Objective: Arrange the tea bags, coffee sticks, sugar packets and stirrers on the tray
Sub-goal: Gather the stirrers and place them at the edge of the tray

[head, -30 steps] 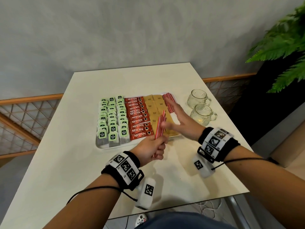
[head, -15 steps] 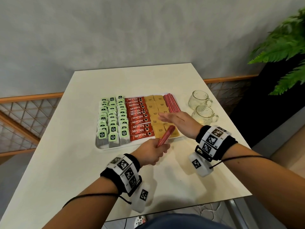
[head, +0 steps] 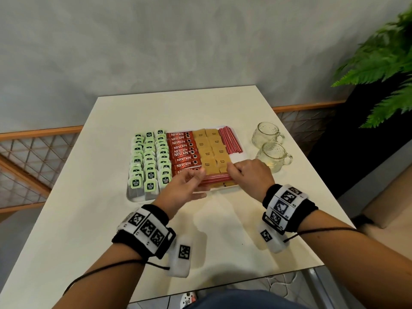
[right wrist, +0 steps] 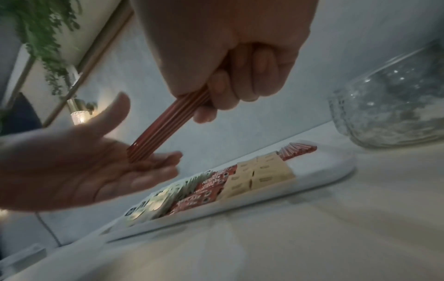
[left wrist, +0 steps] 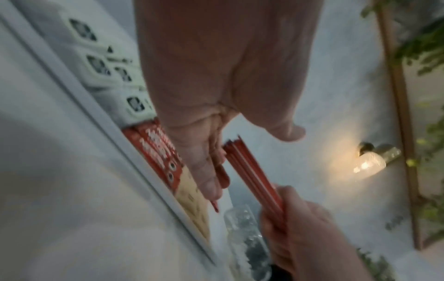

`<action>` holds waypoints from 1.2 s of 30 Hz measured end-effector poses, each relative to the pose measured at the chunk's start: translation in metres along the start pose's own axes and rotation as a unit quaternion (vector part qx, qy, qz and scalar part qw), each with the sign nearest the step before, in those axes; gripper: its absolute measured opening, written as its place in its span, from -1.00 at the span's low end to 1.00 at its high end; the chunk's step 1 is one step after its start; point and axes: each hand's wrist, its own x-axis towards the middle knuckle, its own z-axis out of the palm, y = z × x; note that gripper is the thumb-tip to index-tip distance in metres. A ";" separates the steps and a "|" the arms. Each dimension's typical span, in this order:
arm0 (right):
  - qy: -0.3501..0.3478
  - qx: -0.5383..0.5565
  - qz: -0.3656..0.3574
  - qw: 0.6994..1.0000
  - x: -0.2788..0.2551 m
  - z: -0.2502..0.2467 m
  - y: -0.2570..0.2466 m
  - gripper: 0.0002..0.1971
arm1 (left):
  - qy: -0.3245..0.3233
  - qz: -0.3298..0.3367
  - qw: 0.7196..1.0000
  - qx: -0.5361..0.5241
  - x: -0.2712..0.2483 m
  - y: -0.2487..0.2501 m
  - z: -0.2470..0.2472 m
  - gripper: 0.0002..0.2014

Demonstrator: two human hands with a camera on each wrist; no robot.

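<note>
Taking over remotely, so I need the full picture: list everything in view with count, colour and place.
tray: one, white, centre of table.
tea bags: many, green tags, three columns, tray's left.
coffee sticks: a stack, red, right of the tea.
sugar packets: two columns, tan, right of the coffee.
stirrers: a row, red, tray's far right.
stirrer bundle: one, red, held above the tray's near edge.
glass cups: two, clear, right of the tray.
table: one, cream.
plant: green, far right.
left hand: open, fingers against the bundle's end.
right hand: grips the bundle.
</note>
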 end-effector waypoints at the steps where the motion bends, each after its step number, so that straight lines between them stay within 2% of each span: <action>1: -0.004 0.012 -0.011 1.000 -0.002 0.003 -0.003 -0.47 | -0.005 -0.019 0.998 -0.059 -0.001 0.000 0.007 -0.43; 3: -0.001 0.051 -0.013 0.999 -0.002 0.008 -0.008 -0.50 | 0.007 -0.064 0.987 -0.147 0.000 -0.002 0.020 -0.39; 5: 0.004 0.085 -0.012 0.996 0.001 0.005 -0.006 -0.47 | 0.007 -0.081 0.990 -0.117 0.001 -0.004 0.022 -0.41; 6: -0.004 0.086 -0.018 0.996 0.003 0.002 -0.004 -0.45 | -0.006 -0.062 0.998 -0.028 0.000 -0.005 0.020 -0.47; 7: -0.022 0.076 -0.026 0.997 0.004 -0.002 -0.002 -0.44 | -0.032 -0.020 0.994 0.103 -0.001 -0.006 0.015 -0.56; 8: -0.044 0.059 -0.035 0.997 0.005 -0.005 -0.002 -0.45 | -0.055 0.033 0.967 0.247 -0.003 -0.006 0.012 -0.67; 9: -0.061 0.044 -0.044 0.996 0.006 -0.007 -0.003 -0.45 | -0.069 0.077 0.927 0.360 -0.003 -0.006 0.012 -0.76; 10: -0.073 0.038 -0.054 0.995 0.007 -0.007 -0.004 -0.46 | -0.082 0.099 0.895 0.428 -0.003 -0.005 0.013 -0.78; 11: -0.079 0.037 -0.067 0.994 0.008 -0.005 -0.006 -0.48 | -0.097 0.102 0.881 0.452 -0.002 -0.006 0.016 -0.77; 13: -0.075 0.052 -0.095 0.991 0.007 -0.001 -0.008 -0.51 | -0.118 0.080 0.892 0.428 -0.002 -0.006 0.023 -0.85; 15: -0.058 0.145 -0.079 0.985 0.005 -0.002 -0.007 -0.58 | -0.120 0.061 0.906 0.401 -0.005 -0.006 0.026 -0.90; 17: -0.013 0.287 -0.023 0.958 0.003 -0.005 -0.003 -0.65 | -0.120 0.025 0.931 0.345 -0.007 -0.008 0.024 -0.88; 19: 0.011 0.398 0.002 0.917 0.001 -0.005 0.004 -0.58 | -0.123 -0.006 0.948 0.293 -0.011 -0.010 0.024 -0.88; 20: -0.009 0.422 -0.001 0.907 -0.001 -0.003 0.007 -0.52 | -0.125 -0.012 0.952 0.279 -0.012 -0.011 0.024 -0.89; 23: -0.123 0.437 -0.007 0.891 -0.010 0.006 0.003 -0.45 | -0.127 -0.007 0.958 0.258 -0.014 -0.012 0.026 -0.93; 26: -0.133 0.471 0.000 0.872 -0.013 0.008 -0.001 -0.43 | -0.127 0.003 0.956 0.263 -0.012 -0.013 0.029 -0.93; 28: -0.138 0.448 -0.012 0.883 -0.012 0.005 -0.002 -0.46 | -0.119 -0.004 0.966 0.230 -0.012 -0.012 0.029 -0.96; 29: -0.122 0.415 -0.023 0.901 -0.012 0.004 -0.001 -0.39 | -0.108 -0.017 0.980 0.167 -0.011 -0.010 0.030 -0.95; 31: -0.079 0.341 -0.054 0.935 -0.013 0.001 -0.003 -0.08 | -0.051 -0.054 0.997 -0.020 -0.004 -0.005 0.030 -0.92; 33: -0.077 0.258 -0.100 0.958 -0.017 -0.001 -0.008 0.18 | 0.010 -0.087 0.978 -0.187 0.003 0.002 0.028 -0.91; 36: -0.090 0.158 -0.176 0.968 -0.022 0.007 -0.018 0.30 | 0.013 -0.095 0.951 -0.293 0.009 0.012 0.031 -0.89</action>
